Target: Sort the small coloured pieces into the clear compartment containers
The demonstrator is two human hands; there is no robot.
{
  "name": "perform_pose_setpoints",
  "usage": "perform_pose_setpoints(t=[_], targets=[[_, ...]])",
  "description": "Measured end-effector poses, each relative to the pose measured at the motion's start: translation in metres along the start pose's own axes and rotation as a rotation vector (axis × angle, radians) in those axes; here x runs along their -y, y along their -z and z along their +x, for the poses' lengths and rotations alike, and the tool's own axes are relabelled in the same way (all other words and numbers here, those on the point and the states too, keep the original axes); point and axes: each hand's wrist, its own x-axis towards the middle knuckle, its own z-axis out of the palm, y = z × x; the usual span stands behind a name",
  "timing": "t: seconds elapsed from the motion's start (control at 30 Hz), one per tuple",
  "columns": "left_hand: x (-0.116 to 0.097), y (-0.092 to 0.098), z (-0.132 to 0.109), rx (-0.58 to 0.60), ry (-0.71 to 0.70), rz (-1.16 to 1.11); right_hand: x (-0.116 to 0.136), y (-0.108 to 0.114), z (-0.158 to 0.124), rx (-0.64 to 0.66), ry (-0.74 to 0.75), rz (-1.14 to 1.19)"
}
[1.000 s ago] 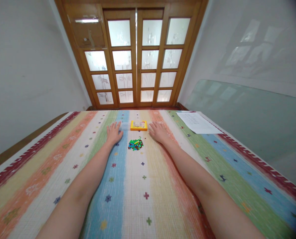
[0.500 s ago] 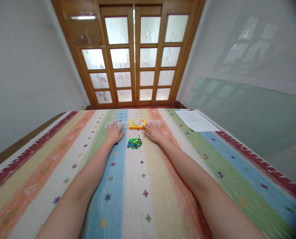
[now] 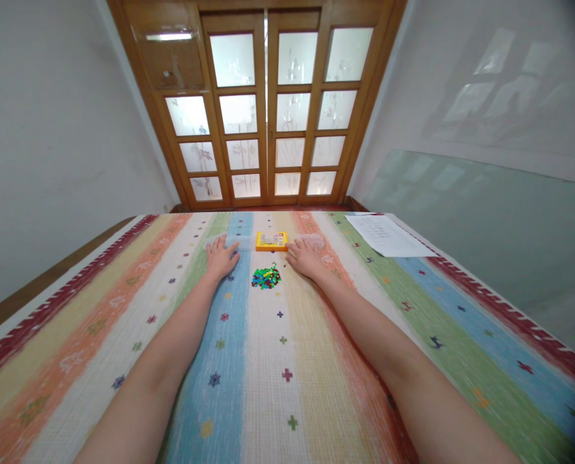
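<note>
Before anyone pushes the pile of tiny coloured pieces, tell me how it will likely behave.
The pile of tiny coloured pieces will probably scatter rather than slide as one, since it lies loose with strays at its far edge. Each piece is likely light, being so small.

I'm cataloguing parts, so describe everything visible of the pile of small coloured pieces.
The loose pile of small pieces looks plastic: green, blue and dark reddish-brown, with yellow on top. It lies on the striped tablecloth, strays at its far edge, apart from left hand and right hand. Individual shapes are indistinct.
</note>
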Motion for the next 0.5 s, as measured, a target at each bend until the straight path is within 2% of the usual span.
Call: perform_pose_setpoints(t=[0.13, 0.27, 0.4, 0.5], targets=[[0.0051, 0.0013, -0.0009, -0.038, 0.057, -0.019, -0.0004, -0.0001, -0.0015, -0.027, -0.014, 0.002], [0.0035, 0.0025, -0.0019, -0.032, 0.075, -0.024, 0.0011, 0.0028, -0.0047, -0.080, 0.051, -0.031], [-0.0015, 0.0005, -0.0022, -0.036, 0.045, -0.023, 0.0026, 0.0052, -0.0068, -0.040, 0.169, -0.025], [-0.0005, -0.0029, -0.0019, -0.056, 0.064, -0.012, 0.0027, 0.0056, -0.0066, -0.012, 0.186, -0.015]])
